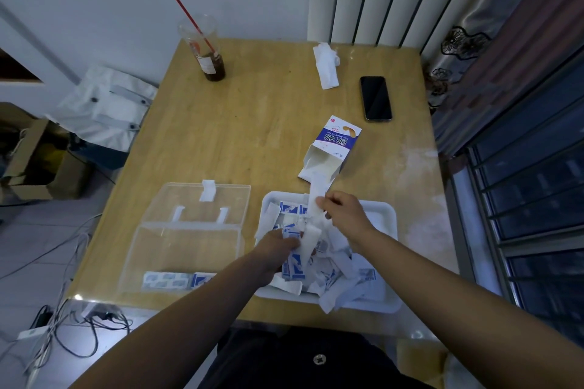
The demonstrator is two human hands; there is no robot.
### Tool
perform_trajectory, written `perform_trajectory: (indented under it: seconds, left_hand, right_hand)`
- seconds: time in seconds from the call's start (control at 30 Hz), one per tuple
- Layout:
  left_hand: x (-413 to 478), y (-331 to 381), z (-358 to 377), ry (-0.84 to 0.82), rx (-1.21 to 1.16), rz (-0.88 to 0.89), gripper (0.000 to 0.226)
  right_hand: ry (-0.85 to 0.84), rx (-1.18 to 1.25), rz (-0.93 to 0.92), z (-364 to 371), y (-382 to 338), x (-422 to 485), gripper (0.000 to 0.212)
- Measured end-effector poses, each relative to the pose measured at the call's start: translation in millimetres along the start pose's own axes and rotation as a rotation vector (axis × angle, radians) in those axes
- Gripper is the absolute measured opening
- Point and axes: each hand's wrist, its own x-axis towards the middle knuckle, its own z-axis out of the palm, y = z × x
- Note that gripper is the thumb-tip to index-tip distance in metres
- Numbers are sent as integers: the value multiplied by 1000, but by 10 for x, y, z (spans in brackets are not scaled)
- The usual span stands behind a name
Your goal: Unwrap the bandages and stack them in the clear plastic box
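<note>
Both hands pinching: my right hand (341,211) nips the top of a white bandage (311,232), my left hand (278,246) grips its lower end, just over the white tray (392,215). An uneven pull could rip the paper and drop it among the wrapper scraps (336,265). It looks thin, limp, papery. The clear plastic box (189,246) sits just left of the tray.

Dim, bluish indoor light with soft shadows, a glare patch at the near left corner of the tan wooden table (271,123), and wide-angle bending at edges.
</note>
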Motion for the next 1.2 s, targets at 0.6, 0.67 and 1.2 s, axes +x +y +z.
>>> perform_trajectory:
  seconds: [0.6, 0.67, 1.2]
  left_hand:
    - [1, 133, 77, -17, -203, -8, 35]
    - [6, 124, 46, 8, -165, 1, 28]
    - [-19, -2, 33, 85, -239, 70, 19]
  right_hand:
    - [-236, -64, 168, -111, 171, -134, 9]
    - [-243, -93, 167, -124, 184, -127, 8]
    - [-287, -65, 119, -61, 288, -260, 15]
